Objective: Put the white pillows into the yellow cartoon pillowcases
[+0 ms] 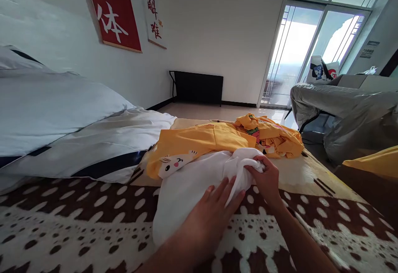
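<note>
The right hand (266, 177) clutches a bunched fold of the white garment (189, 186) while the left hand (211, 215) presses flat, fingers spread, beside yellow clothes (202, 140).

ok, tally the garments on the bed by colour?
White garment, under left hand, bunched in right hand: 1
Yellow garments: 2, one with a cat face, one crumpled
Total: 3
</note>
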`<state>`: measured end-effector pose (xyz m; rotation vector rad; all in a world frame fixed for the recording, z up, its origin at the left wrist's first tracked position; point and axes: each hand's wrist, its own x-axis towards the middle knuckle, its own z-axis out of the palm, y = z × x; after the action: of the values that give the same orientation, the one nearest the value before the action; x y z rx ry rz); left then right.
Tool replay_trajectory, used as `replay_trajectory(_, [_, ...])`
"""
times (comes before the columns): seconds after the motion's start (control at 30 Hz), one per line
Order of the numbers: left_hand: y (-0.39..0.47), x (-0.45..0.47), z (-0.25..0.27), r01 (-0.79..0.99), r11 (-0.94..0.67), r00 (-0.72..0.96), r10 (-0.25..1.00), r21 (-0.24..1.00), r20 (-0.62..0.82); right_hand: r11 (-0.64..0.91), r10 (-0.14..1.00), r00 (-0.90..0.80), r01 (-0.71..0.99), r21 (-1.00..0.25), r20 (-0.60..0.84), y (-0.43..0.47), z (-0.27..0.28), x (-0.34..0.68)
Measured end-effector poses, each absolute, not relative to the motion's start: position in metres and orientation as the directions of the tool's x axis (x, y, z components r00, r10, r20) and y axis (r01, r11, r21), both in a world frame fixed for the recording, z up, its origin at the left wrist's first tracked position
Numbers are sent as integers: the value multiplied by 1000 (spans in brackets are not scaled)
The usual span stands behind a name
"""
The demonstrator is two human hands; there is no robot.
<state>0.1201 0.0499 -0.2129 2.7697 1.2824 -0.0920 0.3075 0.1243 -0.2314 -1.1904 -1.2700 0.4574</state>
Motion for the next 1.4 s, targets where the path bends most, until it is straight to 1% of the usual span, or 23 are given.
replay_trajectory(0.1, [59,104,-215,795,-607,607,795,-24,8,385,796,371,301,-873,479,128,-227,316])
replay_trajectory(0.2, [61,72,-205,841,-536,540,826,-72,163,368,777,441,262,-892,450,136,-227,329])
replay_trajectory(0.27, [60,51,-197,859,-504,508,820,-88,263,347,767,479,249,-904,426,141,-228,336])
replay_trajectory(0.33, [59,33,-189,864,-499,489,800,-66,348,336,768,490,241,-911,413,145,-230,341])
replay_trajectory(0.4, [57,18,-182,866,-500,460,782,-17,421,335,782,480,217,-917,398,147,-231,345])
replay_trajectory(0.53, [58,-4,-167,905,-421,323,773,60,546,363,797,490,81,-928,354,147,-229,350])
replay_trajectory(0.63, [58,-10,-159,916,-384,212,708,115,674,397,806,486,-19,-918,338,145,-225,358])
replay_trajectory(0.7, [58,-9,-155,902,-399,156,658,164,737,383,843,420,-29,-923,337,142,-221,364])
replay_trajectory(0.77, [57,-4,-153,895,-390,76,613,218,787,354,870,354,32,-935,342,137,-214,370])
replay_trajectory(0.87, [55,1,-153,895,-354,-49,528,272,848,340,862,333,179,-923,382,126,-202,378])
replay_trajectory(0.97, [55,4,-154,855,-398,-109,491,333,865,335,850,318,287,-898,419,117,-192,382])
replay_trajectory(1.07, [54,9,-153,809,-405,-215,470,426,856,295,876,257,386,-874,409,109,-186,384])
replay_trajectory(1.13, [52,16,-151,768,-424,-285,445,480,849,266,880,230,487,-832,416,102,-183,384])
replay_trajectory(1.2, [49,25,-148,690,-500,-340,416,524,844,242,861,224,608,-756,456,94,-180,381])
replay_trajectory(1.27, [45,34,-146,606,-573,-386,395,552,834,241,838,207,689,-683,505,86,-178,375])
replay_trajectory(1.33, [42,43,-147,550,-589,-419,419,592,806,282,818,165,720,-634,551,79,-177,365])
replay_trajectory(1.4, [40,49,-151,517,-574,-396,497,634,772,358,785,100,733,-578,612,76,-178,353])
